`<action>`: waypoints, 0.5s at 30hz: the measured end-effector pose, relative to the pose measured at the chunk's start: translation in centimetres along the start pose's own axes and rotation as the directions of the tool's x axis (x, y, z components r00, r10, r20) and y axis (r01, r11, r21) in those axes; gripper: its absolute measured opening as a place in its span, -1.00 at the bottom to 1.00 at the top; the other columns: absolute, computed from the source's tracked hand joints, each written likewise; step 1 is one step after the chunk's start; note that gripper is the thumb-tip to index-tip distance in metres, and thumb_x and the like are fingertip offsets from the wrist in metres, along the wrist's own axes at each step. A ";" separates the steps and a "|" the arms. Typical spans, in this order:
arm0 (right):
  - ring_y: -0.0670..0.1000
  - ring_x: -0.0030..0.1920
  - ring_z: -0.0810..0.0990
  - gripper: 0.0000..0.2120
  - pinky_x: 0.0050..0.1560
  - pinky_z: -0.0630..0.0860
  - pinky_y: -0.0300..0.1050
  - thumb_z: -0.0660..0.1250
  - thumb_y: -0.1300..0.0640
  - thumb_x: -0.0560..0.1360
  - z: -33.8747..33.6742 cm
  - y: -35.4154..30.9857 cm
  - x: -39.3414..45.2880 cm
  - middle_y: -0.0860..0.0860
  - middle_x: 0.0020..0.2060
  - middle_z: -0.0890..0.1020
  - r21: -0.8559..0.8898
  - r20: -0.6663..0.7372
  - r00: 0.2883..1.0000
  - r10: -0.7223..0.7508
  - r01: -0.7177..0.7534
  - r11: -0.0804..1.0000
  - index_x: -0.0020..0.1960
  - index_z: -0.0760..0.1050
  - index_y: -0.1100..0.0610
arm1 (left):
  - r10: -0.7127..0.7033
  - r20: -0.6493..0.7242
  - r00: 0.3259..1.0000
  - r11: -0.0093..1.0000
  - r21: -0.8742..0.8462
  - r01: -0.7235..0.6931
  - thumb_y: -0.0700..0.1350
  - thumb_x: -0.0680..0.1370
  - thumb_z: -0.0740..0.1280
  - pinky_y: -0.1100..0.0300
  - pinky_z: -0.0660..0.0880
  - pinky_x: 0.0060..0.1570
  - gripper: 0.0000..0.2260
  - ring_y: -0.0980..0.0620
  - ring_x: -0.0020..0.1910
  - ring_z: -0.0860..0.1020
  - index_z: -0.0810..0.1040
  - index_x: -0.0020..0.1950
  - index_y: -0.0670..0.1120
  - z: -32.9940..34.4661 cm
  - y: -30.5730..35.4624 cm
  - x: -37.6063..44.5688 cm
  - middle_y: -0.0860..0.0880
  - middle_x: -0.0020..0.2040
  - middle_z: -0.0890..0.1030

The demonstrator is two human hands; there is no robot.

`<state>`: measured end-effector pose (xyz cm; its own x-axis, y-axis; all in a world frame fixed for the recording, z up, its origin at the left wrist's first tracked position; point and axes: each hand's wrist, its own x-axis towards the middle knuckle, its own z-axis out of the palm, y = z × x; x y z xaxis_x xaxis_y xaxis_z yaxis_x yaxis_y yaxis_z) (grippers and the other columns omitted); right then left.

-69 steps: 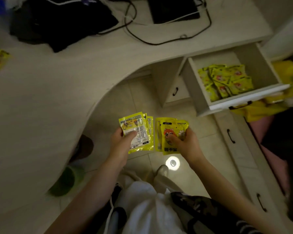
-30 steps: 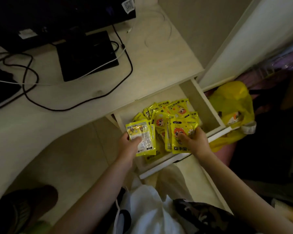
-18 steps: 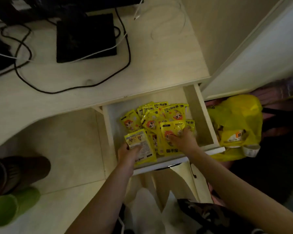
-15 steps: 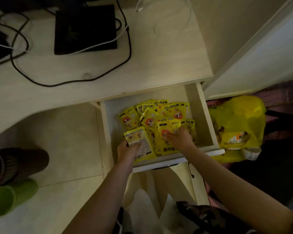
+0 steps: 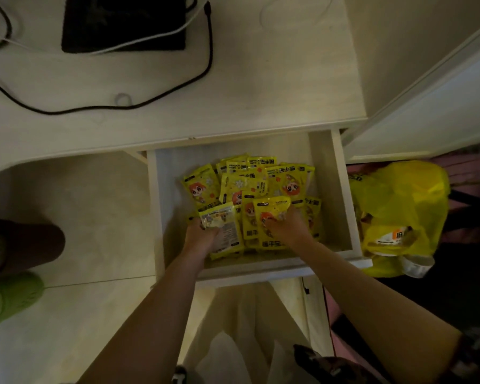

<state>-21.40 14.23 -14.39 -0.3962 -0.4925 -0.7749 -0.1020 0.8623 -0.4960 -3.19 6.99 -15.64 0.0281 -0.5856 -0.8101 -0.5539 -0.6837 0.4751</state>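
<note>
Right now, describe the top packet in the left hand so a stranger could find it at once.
Under the desk edge, the open drawer holds a heap of yellow packets. At its front left, the left hand grips the packet. It shows its pale printed back, while its neighbours show an orange-haired cartoon face.

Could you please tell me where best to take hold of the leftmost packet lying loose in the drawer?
Pinch the packet by its upper left corner, coming from the left: it lies flat with that edge free over the bare drawer floor, while neighbouring packets crowd its right side.
</note>
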 end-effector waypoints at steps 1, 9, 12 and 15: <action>0.01 -0.03 0.57 -0.64 -0.40 0.35 -0.35 0.37 0.12 0.50 -0.4 0.1 0.0 0.04 -0.02 0.56 -0.006 0.003 1.000 0.005 -0.005 1.000 0.24 0.39 0.19 | -0.001 -0.005 1.000 1.000 0.014 0.001 -0.24 0.55 0.31 0.16 0.42 -0.15 -0.73 -0.04 0.00 0.51 0.47 0.25 -0.14 -0.1 0.1 0.1 -0.09 0.10 0.56; 0.00 -0.17 0.55 -0.68 -0.24 0.46 -0.17 0.31 0.03 0.54 -3.6 1.8 -0.8 0.10 0.00 0.59 -0.029 0.004 0.998 0.056 -0.055 0.998 0.22 0.44 0.16 | -0.023 -0.012 1.000 0.996 0.088 0.024 -0.17 0.51 0.38 0.09 0.46 -0.11 -0.84 -0.07 -0.11 0.52 0.56 0.08 -0.13 -1.3 -0.1 -1.0 -0.12 -0.04 0.58; 0.00 -0.25 0.51 -0.70 -0.26 0.43 -0.17 0.25 -0.02 0.56 -4.4 2.1 -1.5 0.10 -0.14 0.59 -0.090 -0.026 0.997 0.066 -0.068 0.994 0.11 0.51 0.20 | 0.005 -0.036 0.999 0.992 0.129 0.000 -0.17 0.53 0.33 0.16 0.43 -0.21 -0.82 -0.02 -0.18 0.53 0.60 0.12 -0.11 -2.3 -0.2 -2.1 -0.14 0.01 0.62; 0.04 -0.21 0.48 -0.76 -0.22 0.40 -0.13 0.22 0.05 0.59 -5.1 1.7 -2.7 0.08 -0.21 0.57 -0.111 -0.016 0.999 0.041 -0.043 0.993 0.10 0.51 0.21 | 0.057 -0.047 0.997 0.990 0.130 -0.050 -0.22 0.56 0.29 0.23 0.39 -0.29 -0.81 0.09 -0.30 0.48 0.60 0.13 -0.09 -3.4 -0.1 -3.6 -0.05 -0.13 0.59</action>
<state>-25.19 17.58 -11.14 -0.4149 -0.4547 -0.7881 -0.1857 0.8903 -0.4159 -0.40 7.63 -11.58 0.0360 -0.6436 -0.7645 -0.6580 -0.5910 0.4666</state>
